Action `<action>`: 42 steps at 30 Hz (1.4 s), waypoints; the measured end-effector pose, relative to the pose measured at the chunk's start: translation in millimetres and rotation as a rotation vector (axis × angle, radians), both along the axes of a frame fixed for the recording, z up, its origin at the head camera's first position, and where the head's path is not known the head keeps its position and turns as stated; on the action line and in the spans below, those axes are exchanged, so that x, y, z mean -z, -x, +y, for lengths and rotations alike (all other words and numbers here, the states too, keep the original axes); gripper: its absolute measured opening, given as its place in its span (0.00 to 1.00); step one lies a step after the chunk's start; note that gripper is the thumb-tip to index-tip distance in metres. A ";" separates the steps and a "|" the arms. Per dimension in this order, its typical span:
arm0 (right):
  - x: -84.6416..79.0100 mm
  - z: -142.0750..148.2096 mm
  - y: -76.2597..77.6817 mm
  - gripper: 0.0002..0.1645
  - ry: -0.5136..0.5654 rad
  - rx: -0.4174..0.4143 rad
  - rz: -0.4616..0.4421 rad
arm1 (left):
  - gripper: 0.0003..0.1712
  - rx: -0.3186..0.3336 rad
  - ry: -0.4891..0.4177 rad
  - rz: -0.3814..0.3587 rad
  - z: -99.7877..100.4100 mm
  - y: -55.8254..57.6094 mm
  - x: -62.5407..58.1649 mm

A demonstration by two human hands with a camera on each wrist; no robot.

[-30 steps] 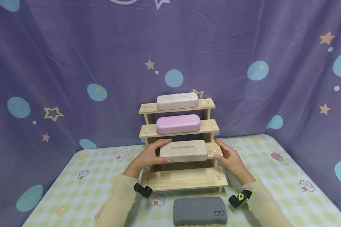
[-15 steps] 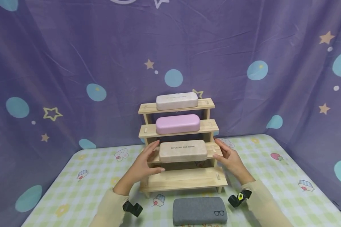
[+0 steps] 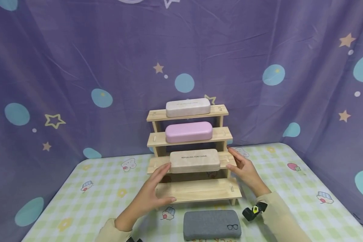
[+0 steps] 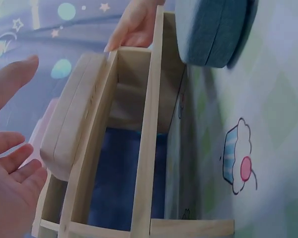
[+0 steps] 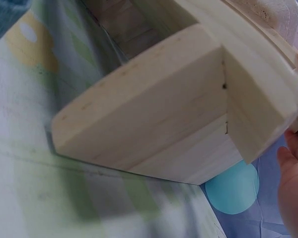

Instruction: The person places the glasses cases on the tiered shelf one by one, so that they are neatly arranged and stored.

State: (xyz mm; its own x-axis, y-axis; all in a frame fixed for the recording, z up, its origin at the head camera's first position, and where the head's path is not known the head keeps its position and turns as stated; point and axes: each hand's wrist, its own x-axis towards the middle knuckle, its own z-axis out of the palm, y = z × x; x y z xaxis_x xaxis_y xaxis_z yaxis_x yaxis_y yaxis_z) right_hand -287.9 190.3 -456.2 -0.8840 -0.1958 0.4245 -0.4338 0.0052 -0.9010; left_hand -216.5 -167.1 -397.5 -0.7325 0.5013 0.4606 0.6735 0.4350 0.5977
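Observation:
A wooden four-step display rack (image 3: 196, 190) stands on the table. On its second step from the bottom lies a cream glasses case (image 3: 195, 161) printed "REFUELING FOR CHINA". My left hand (image 3: 149, 193) is at the rack's left front, thumb and fingers spread, holding nothing; its fingertips look close to the case's left end, and in the left wrist view the palm (image 4: 15, 183) shows beside the case. My right hand (image 3: 246, 171) grips the right end of that same step, thumb in front and fingers behind. A pink case (image 3: 189, 132) and a whitish case (image 3: 188, 108) lie on the two upper steps.
In front of the rack, a grey glasses case (image 3: 212, 224) with a spectacles mark lies on the green checked tablecloth (image 3: 103, 191). Behind the rack hangs a purple curtain (image 3: 133, 43) with stars and dots.
My left hand has let go of the cream case and drawn back, down and to the left, with its fingers opening. The case stays on its step. My right hand has not visibly moved.

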 end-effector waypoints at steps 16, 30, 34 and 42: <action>-0.7 -1.4 1.9 0.40 0.018 -0.009 0.004 | 0.45 0.218 -0.046 -0.057 3.8 -23.3 15.2; -0.5 -0.6 0.0 0.40 0.007 -0.003 0.005 | 0.33 0.409 -0.112 -0.416 21.4 -32.5 42.7; 0.1 -0.2 0.2 0.40 0.007 -0.005 0.004 | 0.32 0.380 -0.095 -0.496 25.5 -32.4 48.7; 1.5 1.2 1.3 0.40 -0.003 0.000 0.004 | 0.31 0.362 -0.089 -0.639 31.2 -29.9 60.5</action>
